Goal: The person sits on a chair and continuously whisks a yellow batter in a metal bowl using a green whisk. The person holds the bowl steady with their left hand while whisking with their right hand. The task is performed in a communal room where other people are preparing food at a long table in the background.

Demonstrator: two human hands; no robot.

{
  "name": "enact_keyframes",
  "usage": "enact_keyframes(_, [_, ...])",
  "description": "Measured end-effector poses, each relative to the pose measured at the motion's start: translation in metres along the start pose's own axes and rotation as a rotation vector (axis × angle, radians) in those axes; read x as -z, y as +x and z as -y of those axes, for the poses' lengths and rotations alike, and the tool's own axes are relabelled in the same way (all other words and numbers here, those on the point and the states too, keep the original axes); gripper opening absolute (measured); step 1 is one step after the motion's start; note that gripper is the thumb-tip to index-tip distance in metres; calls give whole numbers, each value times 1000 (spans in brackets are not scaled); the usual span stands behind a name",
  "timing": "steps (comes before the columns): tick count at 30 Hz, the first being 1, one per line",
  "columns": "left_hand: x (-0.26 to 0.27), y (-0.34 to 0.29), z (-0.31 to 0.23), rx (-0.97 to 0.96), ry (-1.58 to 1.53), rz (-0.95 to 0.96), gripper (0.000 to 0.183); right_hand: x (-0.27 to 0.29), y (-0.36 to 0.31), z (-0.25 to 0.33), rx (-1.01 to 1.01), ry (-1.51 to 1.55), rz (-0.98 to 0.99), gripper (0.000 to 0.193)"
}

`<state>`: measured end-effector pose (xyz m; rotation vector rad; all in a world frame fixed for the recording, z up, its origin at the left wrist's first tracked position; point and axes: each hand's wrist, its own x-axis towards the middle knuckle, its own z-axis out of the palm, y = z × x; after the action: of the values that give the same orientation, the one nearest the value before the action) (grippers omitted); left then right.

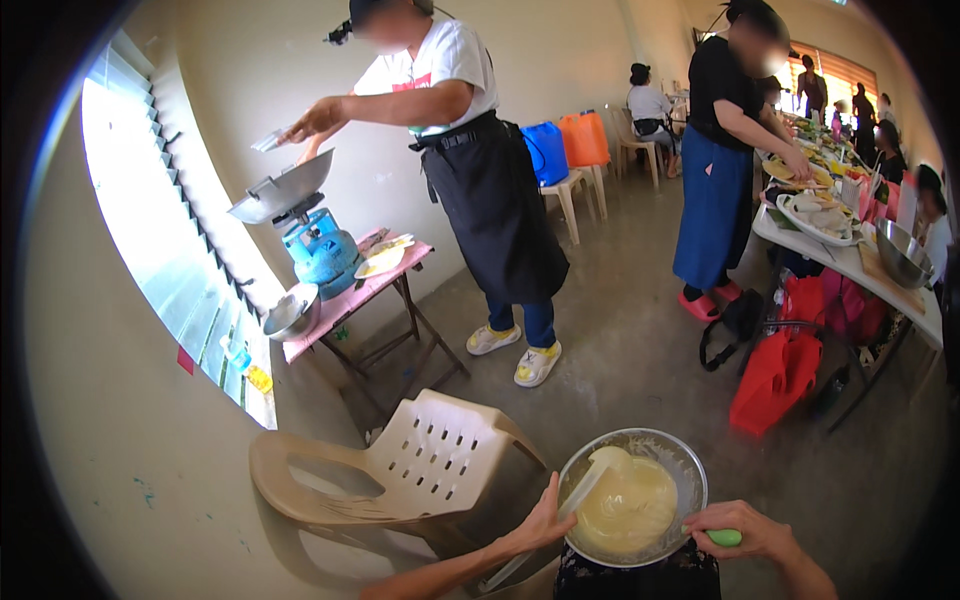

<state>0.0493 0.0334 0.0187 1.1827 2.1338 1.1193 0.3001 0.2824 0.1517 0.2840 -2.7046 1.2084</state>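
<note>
A clear round bowl of pale yellow batter rests at my lap. A whitish ladle leans in it, its head in the batter and its long handle running out to the lower left. My left hand is closed about that handle, thumb up by the bowl's left rim; some fingers are hidden. At the right rim, my right hand grips a utensil with a green handle; I cannot make out its working end.
A beige plastic chair stands close on my left. Beyond it, a person at a pink-topped table reaches over a wok above a blue gas tank. Right, another person works at a food-laden table; a red bag sits below.
</note>
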Motion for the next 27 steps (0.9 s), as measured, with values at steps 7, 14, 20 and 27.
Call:
enact_keyframes(7, [3,2,-1,-18,-72,17,84,-13,0,-7,13,96,15,14])
enact_keyframes(14, [4,5,0,-19,-59,7,83,-47,33,-10,101,79,49,17])
enact_keyframes(20, [13,1,-10,17,-117,22,83,-36,26,-15,189,-291,77,18])
enact_keyframes(27, [5,2,0,-125,-32,-51,83,-12,4,3,12,-49,34,15])
